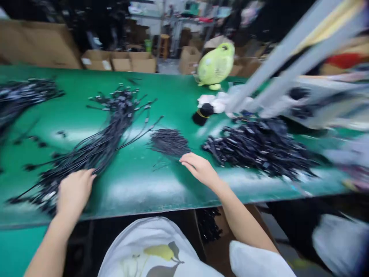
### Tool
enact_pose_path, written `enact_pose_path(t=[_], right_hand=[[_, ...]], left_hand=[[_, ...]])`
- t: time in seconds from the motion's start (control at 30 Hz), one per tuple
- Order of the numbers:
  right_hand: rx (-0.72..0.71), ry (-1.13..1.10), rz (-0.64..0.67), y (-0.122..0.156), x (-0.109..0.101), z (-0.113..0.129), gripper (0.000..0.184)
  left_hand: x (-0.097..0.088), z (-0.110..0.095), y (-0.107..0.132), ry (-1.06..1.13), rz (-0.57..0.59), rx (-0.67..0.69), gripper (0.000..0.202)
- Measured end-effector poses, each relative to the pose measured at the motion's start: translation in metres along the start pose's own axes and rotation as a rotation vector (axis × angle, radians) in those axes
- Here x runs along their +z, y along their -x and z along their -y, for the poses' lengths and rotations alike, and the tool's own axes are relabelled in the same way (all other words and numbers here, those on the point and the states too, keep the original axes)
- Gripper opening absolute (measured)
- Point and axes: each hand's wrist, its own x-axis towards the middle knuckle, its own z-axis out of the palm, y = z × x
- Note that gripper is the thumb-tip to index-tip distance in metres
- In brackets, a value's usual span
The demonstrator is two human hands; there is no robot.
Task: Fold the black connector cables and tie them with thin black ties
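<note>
My left hand [75, 191] is closed over the near end of a long bundle of black cables [99, 148], which lies slantwise on the green table. Connectors and loose ends fan out at both ends of that bundle. With thumb and fingers pinched together, my right hand [201, 169] is at the near right corner of a small pile of thin black ties [170, 141]. Whatever sits between those fingertips is too small and blurred to make out. A few stray ties lie just in front of the pile.
Another heap of black cables [256, 148] lies to the right, and more cables [23, 98] at the far left. A banded black roll [202, 114] and a light green fan [216, 65] stand farther back. Grey slanting bars [276, 57] cross the right side. Cardboard boxes [142, 62] line the far edge.
</note>
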Motion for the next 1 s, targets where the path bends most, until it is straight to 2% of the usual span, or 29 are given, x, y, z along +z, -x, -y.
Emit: enact_pose_path(t=[0.07, 0.13, 0.23, 0.37, 0.43, 0.5, 0.57, 0.63, 0.73, 0.83, 0.93, 1.0], right_hand=[[-0.085, -0.056, 0.174, -0.017, 0.027, 0.018, 0.023], [-0.167, -0.097, 0.290, -0.042, 0.046, 0.033, 0.024], [-0.291, -0.137, 0.311, -0.092, 0.068, 0.060, 0.026], [-0.305, 0.029, 0.251, -0.173, 0.105, 0.092, 0.039], [-0.289, 0.119, 0.262, -0.211, 0.126, 0.101, 0.043], [-0.308, 0.148, 0.306, -0.236, 0.146, 0.110, 0.039], [-0.348, 0.149, 0.337, -0.248, 0.162, 0.122, 0.032], [-0.391, 0.142, 0.326, -0.249, 0.173, 0.138, 0.032], [-0.467, 0.111, 0.298, -0.246, 0.181, 0.164, 0.038], [-0.456, 0.092, 0.279, -0.262, 0.177, 0.179, 0.025], [-0.345, 0.078, 0.173, -0.292, 0.150, 0.186, 0.026], [-0.338, 0.028, 0.014, -0.306, 0.116, 0.195, 0.031]], left_hand=[[-0.004, -0.005, -0.004, -0.105, -0.032, 0.067, 0.035], [-0.007, -0.008, -0.007, -0.117, -0.126, 0.082, 0.034], [-0.009, -0.014, -0.004, -0.056, -0.168, 0.077, 0.034], [-0.011, -0.016, 0.005, 0.110, -0.063, 0.119, 0.030], [-0.012, -0.005, 0.005, 0.153, -0.121, 0.051, 0.032], [-0.014, 0.010, 0.001, 0.179, -0.208, -0.115, 0.037], [-0.014, 0.025, -0.005, 0.231, -0.207, -0.240, 0.030], [-0.016, 0.033, -0.010, 0.310, -0.153, -0.256, 0.016], [-0.027, 0.025, -0.011, 0.386, -0.147, -0.205, 0.012], [-0.054, 0.007, 0.000, 0.511, -0.156, -0.110, 0.014], [-0.077, 0.003, 0.015, 0.750, -0.198, -0.044, 0.015], [-0.080, 0.013, 0.020, 0.874, -0.236, -0.075, 0.017]])
